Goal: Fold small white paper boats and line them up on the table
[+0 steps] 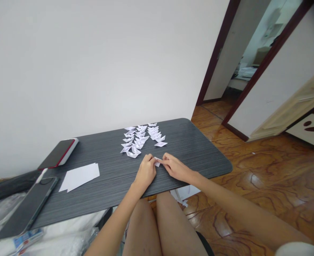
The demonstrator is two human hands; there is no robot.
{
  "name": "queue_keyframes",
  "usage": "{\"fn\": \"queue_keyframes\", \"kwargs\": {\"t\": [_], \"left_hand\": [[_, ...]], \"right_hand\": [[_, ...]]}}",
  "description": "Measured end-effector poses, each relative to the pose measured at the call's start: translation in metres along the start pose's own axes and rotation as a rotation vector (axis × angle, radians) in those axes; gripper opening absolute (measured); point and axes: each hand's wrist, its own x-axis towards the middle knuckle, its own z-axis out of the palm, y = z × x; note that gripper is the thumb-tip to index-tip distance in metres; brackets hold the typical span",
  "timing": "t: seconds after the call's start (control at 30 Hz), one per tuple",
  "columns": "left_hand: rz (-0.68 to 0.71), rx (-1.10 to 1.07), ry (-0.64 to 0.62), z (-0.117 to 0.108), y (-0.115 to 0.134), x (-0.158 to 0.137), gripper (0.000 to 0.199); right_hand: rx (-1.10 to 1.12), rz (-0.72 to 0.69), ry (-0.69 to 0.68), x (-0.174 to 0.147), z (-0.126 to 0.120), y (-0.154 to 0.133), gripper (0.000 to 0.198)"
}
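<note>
Forearms (pixel 118 220) cross the tabletop's (pixel 191 142) near edge; beyond its middle stand paper boats (pixel 141 138); white sheets (pixel 82 176) lie on its left. Near its front edge, left hand (pixel 147 168) pinches, right hand's (pixel 176 168) forefinger presses, small folded paper (pixel 157 164).

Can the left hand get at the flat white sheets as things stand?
Probably yes: nothing stands on the tabletop between the left hand and the white sheets, though that hand is occupied with the folded paper.
</note>
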Motion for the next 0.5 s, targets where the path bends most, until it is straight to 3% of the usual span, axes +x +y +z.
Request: {"fn": "queue_keyframes", "kwargs": {"t": [0.2,0.33,0.5], "left_hand": [[0.086,-0.033,-0.065,-0.011,-0.007,-0.018,0.035],[0.034,-0.054,-0.071,-0.015,-0.010,-0.027,0.039],[-0.018,-0.055,-0.018,-0.016,-0.004,-0.022,0.032]], "right_hand": [[-0.184,0.130,0.074,-0.016,0.013,-0.011,0.040],[-0.208,0.183,0.091,-0.016,0.013,-0.012,0.042],[-0.256,0.153,0.073,-0.017,0.010,-0.015,0.042]]}}
